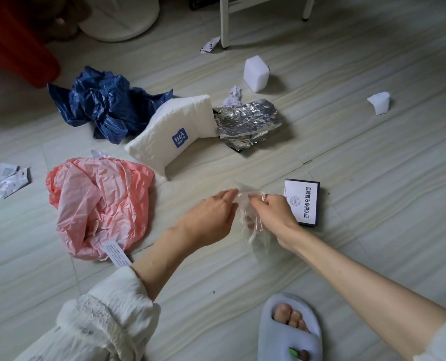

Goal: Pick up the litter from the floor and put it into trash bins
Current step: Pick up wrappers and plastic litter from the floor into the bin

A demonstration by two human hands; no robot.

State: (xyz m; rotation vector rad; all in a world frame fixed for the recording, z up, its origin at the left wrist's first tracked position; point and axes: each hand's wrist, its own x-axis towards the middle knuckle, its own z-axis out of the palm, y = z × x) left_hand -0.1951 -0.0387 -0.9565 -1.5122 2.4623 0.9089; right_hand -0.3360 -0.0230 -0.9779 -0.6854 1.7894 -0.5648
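Both hands meet above the floor (pixel 373 178), the left hand (pixel 211 217) and right hand (pixel 274 212) each pinching a clear plastic wrapper (pixel 253 227) with curled fingers; the film is so transparent that its edges are hard to trace. The right hand covers a corner of a dark-edged card (pixel 304 201). Just left lies a pink plastic bag (pixel 99 204), beyond it a white pouch (pixel 169 134), crumpled foil (pixel 245 121) and a blue bag (pixel 104 102). Paper scraps (pixel 3 178) are cut off at the left edge.
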